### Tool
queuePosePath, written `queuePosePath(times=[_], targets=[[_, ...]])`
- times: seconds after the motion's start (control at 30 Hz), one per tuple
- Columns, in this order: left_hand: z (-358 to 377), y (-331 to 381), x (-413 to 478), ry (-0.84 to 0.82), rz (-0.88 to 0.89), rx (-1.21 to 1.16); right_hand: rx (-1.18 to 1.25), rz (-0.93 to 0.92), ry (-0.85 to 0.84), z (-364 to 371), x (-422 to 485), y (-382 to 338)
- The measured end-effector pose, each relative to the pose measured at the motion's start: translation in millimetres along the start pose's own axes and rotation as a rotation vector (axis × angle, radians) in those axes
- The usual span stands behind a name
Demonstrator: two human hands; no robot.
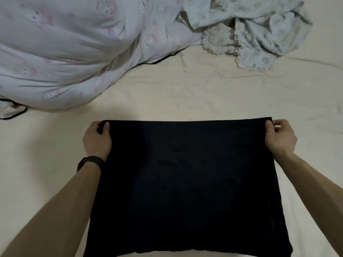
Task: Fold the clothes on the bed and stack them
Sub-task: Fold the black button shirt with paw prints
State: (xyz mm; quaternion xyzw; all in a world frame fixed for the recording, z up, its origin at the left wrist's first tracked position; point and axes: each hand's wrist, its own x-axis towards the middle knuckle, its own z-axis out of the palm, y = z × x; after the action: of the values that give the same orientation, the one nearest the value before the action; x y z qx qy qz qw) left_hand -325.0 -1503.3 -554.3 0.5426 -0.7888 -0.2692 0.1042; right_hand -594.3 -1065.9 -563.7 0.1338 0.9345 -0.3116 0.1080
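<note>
Item: black garment (pixel 185 182), spread flat on the cream bed sheet (pixel 204 93), directly before the person.
Left hand (pixel 98 138): thumb and fingers pinched on the garment's far left corner.
Right hand (pixel 280 136): pinched likewise on its far right corner.
Step, as judged: fold of the far edge. Keep both corners level and taut and lay the edges square.
Beyond the garment, right: crumpled pale floral garment (pixel 259 34), unfolded.
Beyond it, left: printed quilt (pixel 65 52).
Containers: none seen.

A black cloth (pixel 185 182) lay flat on the bed (pixel 204 93). The left hand (pixel 97 138) and right hand (pixel 280 136) pinched its far corners. A quilt (pixel 74 52) lay behind.
</note>
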Motion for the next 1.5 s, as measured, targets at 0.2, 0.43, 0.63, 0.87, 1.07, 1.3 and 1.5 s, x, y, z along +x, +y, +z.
queuePosePath(times=[0.2,0.43,0.63,0.87,1.07,1.3,1.5], targets=[[7.9,-1.3,4.4,-0.014,-0.004,0.005,-0.031,-0.039,0.017,6.9,-1.7,4.2],[19.9,18.0,-85.1,0.000,0.326,0.375,-0.200,-0.355,0.127,18.0,-74.8,-11.0],[58.5,9.9,-201.3,-0.419,0.708,0.529,-0.533,-0.905,-0.244,80.8,-195.0,-2.1],[4.4,-54.2,-135.4,-0.333,0.473,0.648,-0.705,-0.642,-0.142,46.2,-116.6,32.7],[-14.2,-49.2,-161.4,-0.345,0.445,0.581,-0.626,-0.676,-0.123,24.7,-205.3,58.4],[-11.5,-74.1,-250.8,-0.429,0.529,0.592,-0.713,-0.674,-0.305,36.0,-286.3,102.2],[-56.0,-142.4,-237.3,-0.401,0.371,0.636,-0.741,-0.545,-0.170,-16.3,-258.1,144.1]])
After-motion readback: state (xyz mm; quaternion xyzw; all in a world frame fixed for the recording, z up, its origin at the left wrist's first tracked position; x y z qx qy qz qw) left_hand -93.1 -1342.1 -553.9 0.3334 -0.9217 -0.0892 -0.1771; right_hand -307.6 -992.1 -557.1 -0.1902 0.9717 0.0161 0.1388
